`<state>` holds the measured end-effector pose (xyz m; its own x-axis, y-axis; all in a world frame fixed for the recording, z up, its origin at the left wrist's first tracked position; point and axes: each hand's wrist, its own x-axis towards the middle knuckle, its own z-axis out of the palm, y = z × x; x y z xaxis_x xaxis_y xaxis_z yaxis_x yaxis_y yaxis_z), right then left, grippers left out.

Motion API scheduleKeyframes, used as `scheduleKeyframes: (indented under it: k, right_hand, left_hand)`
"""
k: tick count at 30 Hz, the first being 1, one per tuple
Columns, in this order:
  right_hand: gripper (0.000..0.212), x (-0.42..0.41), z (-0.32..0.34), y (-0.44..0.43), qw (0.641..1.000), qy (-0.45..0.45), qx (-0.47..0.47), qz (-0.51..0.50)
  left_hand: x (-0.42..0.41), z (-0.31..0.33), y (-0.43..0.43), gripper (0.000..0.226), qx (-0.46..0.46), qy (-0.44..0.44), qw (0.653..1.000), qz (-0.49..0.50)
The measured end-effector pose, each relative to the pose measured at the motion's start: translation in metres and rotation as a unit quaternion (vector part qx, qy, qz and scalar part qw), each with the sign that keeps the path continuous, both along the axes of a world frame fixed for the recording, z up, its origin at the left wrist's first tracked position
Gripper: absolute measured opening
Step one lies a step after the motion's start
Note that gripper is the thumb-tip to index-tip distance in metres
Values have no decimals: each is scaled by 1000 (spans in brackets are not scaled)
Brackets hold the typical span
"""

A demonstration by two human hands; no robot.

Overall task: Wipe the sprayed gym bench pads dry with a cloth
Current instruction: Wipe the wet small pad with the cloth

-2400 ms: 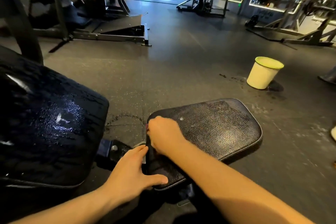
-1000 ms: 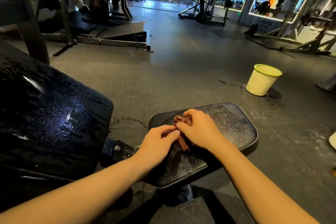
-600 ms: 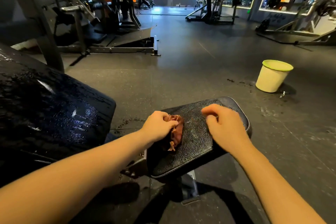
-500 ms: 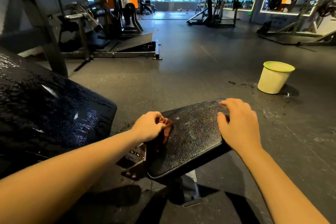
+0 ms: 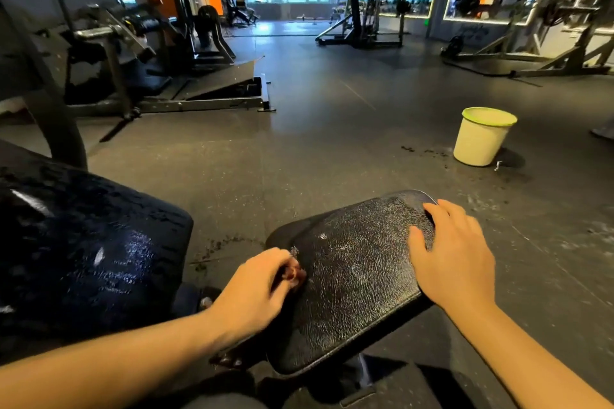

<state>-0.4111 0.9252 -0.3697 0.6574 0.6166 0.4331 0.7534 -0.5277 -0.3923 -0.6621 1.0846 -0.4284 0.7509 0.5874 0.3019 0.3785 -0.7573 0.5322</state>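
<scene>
**Black cracked vinyl, cloth pinned at its left edge**

Clamps the left hand (image 5: 255,289) round a reddish-brown cloth (image 5: 295,272), grip closed tight on it, with only a crumpled bit showing past the fingers. Presses that cloth against the left edge of the seat pad (image 5: 352,282). Lays the right hand (image 5: 455,259) palm-down on the pad's far right corner, fingers straight, grip apart and holding nothing. Shows a reddish scrap under the left wrist at the pad's near-left edge; cannot tell whether it belongs to the same cloth.

Against half a second ago: keeps hand and cloth at nearly the same spot on the left edge, and keeps the right palm on the far end.

Against a second ago: finds the hands parted, no longer bunched together mid-pad over the cloth, now held by the left hand alone.

Against the earliest frame: swaps the roles, with a curled right fist at that left edge then and a flat left hand on the near corner.

Glistens with droplets all over the big back pad (image 5: 86,259) at left, apart from the seat pad and touched by neither hand. Stands a cream bucket (image 5: 481,138) with a green rim on the dark floor (image 5: 332,143), well beyond the seat pad to the right, dark specks beside it.
</scene>
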Motion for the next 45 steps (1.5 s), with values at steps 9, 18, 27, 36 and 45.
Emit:
scheduleKeyframes:
  k: [9,18,27,36,45]
  right_hand:
    - [45,-3,1,7,999,-13,-5,-31]
    - [46,-3,-1,8,1000,-17,-2,-25]
    - [43,-5,0,9,999,-14,8,-37]
    - [45,-6,2,6,1000,-1,18,-24]
    - [43,-6,2,6,999,5,29,-23]
  left_hand:
    - [60,26,58,27,-100,36,985,135]
    - [46,30,55,24,-29,63,997,39]
    - [-1,33,1,16,-110,130,982,-87]
    - [61,35,67,16,-110,48,989,88]
    - [37,28,28,12,-57,16,998,-12]
